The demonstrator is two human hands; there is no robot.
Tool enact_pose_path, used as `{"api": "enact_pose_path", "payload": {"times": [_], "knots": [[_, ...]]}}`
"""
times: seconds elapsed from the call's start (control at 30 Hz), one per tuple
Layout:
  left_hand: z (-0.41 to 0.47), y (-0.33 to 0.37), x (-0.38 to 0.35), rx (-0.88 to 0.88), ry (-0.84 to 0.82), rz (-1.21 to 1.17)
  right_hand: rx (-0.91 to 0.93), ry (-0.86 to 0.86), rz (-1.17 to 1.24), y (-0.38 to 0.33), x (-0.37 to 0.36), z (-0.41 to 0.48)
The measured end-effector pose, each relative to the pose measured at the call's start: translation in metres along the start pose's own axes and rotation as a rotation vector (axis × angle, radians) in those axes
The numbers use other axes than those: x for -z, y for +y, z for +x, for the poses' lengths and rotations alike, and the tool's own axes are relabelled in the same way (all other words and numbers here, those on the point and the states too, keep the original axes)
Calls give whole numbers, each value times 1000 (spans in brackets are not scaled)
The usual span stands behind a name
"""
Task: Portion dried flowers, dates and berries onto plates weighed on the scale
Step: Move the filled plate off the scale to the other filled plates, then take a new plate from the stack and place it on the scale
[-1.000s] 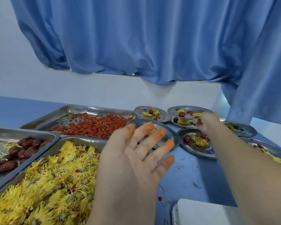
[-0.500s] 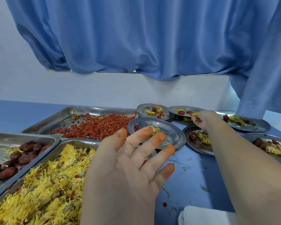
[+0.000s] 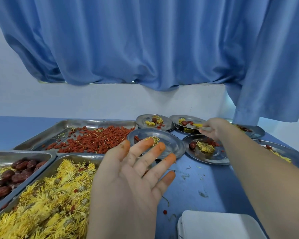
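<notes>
Right grip (image 3: 214,128) on shiny plate (image 3: 195,119) rim

Soft, even, bluish daylight filters through the curtain (image 3: 145,40); wide-angle bending at edges, slight softness.

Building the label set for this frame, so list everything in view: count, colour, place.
berry tray: one, steel, red berries, back left
date tray: one, steel, dark red dates, far left
flower tray: one, steel, yellow flowers, front left
round plates: at least six, steel, small portions, centre to right
white block: one, bottom right, maybe the scale
table: one, blue, scattered bits
curtain: one, blue, above
left hand: open, orange-stained fingers, over centre plate
right hand: curled at back plates; grip unclear
</notes>
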State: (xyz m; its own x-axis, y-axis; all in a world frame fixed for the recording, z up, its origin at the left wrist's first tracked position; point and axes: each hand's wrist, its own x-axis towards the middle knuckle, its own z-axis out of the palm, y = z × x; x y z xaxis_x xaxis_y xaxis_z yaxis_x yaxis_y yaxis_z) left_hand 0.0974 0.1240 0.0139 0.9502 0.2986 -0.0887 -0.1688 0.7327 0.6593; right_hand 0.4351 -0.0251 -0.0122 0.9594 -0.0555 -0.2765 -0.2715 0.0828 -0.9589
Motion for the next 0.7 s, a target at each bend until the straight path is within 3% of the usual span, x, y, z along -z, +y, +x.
{"api": "enact_pose_path", "payload": {"times": [0.47,0.6,0.7], "knots": [[-18,-10,-9,29,-118,167,43,-439,63,-22,47,-149],[-23,-16,-11,78,-227,249,68,-514,69,-5,88,-213],[-25,-20,-11,84,-305,318,117,-480,69,11,127,-259]]}}
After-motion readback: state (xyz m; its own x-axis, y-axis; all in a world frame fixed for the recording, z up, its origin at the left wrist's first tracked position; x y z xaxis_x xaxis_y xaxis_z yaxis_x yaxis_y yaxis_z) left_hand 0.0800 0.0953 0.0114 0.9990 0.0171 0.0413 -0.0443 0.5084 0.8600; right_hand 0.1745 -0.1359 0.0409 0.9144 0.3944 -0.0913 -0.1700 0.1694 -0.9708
